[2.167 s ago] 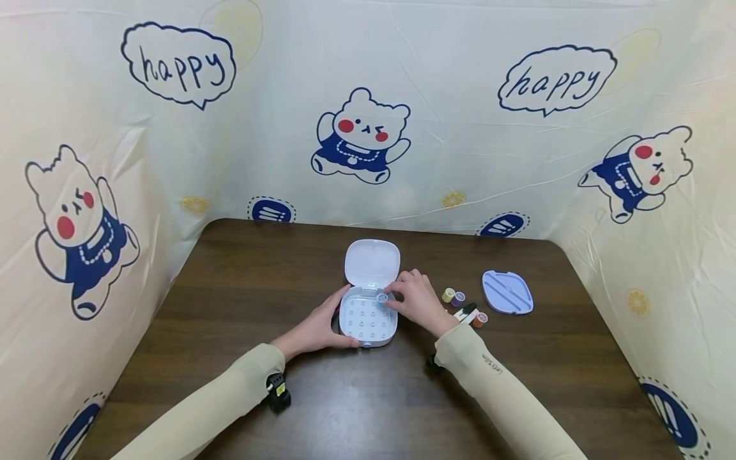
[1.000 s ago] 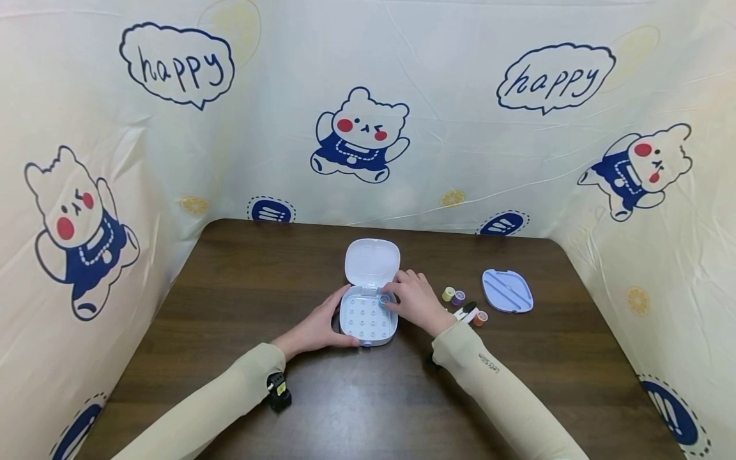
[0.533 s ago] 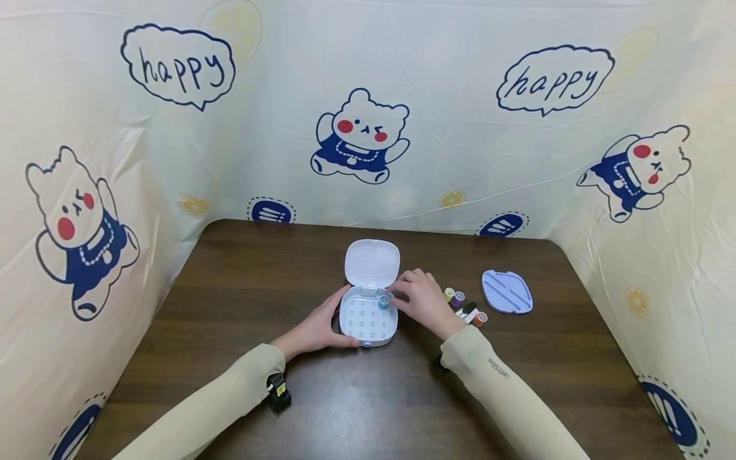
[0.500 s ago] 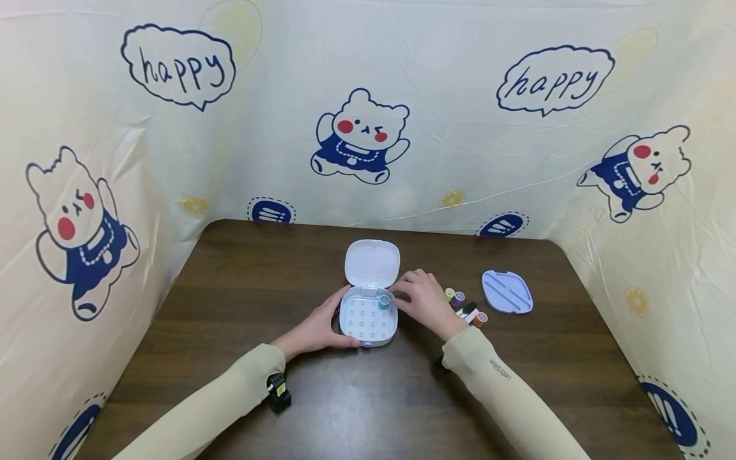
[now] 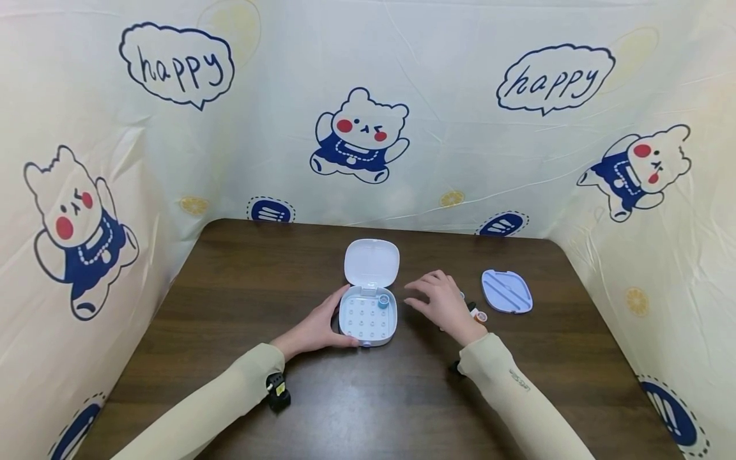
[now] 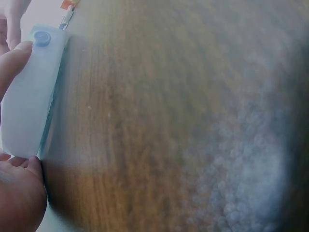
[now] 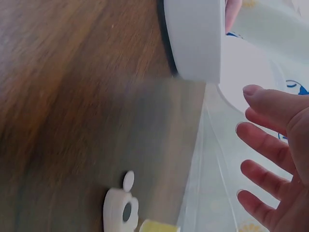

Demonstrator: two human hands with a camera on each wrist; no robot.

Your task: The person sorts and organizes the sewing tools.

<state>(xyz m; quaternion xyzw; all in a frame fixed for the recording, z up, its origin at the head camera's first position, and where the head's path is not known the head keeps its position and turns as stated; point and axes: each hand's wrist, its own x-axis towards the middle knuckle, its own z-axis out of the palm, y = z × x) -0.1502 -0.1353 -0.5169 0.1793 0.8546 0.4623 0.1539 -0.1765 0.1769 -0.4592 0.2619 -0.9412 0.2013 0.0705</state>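
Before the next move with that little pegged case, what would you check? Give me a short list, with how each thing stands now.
1. Hinged case held: ok, the left hand grips its left side.
2. Lid open: ok, it is tipped back beyond the pegs.
3. Right hand free: ok, it holds nothing and is apart from the case.
4. Blue thread spool pushed fully onto its peg: cannot tell; it stands in the far right corner, its base hidden.
5. Orange thread spool in the case: not ok, it is outside, right of the right hand.
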